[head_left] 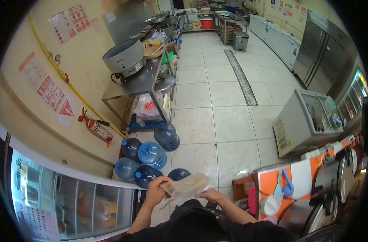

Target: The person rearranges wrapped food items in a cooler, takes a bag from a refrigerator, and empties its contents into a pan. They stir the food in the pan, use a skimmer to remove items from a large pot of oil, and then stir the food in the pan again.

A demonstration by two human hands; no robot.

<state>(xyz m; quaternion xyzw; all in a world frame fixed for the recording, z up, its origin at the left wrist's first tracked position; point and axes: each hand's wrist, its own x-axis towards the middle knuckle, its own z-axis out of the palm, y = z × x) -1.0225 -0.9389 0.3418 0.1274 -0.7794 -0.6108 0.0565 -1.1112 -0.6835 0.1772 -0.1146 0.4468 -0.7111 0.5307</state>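
A clear plastic bag (pixel 188 185) with pale, brownish contents is held in front of my body. I cannot make out what the contents are. My left hand (pixel 155 192) is closed around the bag's left end, its fingers bent over a darker, blocky part. At the lower right end, my right hand (pixel 209 195) pinches the edge of the plastic, the thumb side partly hidden by the bag. Just beyond the bag, a dark blue water jug (pixel 178 174) stands on the floor, partly covered by it.
Several blue water jugs (pixel 151 154) stand ahead to the left, near a glass-door fridge (pixel 91 201). A steel table (pixel 139 82) carries a large grey pot. On the right are an orange-and-white counter (pixel 301 181) with ladles and a chest freezer (pixel 301 129). A floor drain (pixel 240 76) crosses the tiles.
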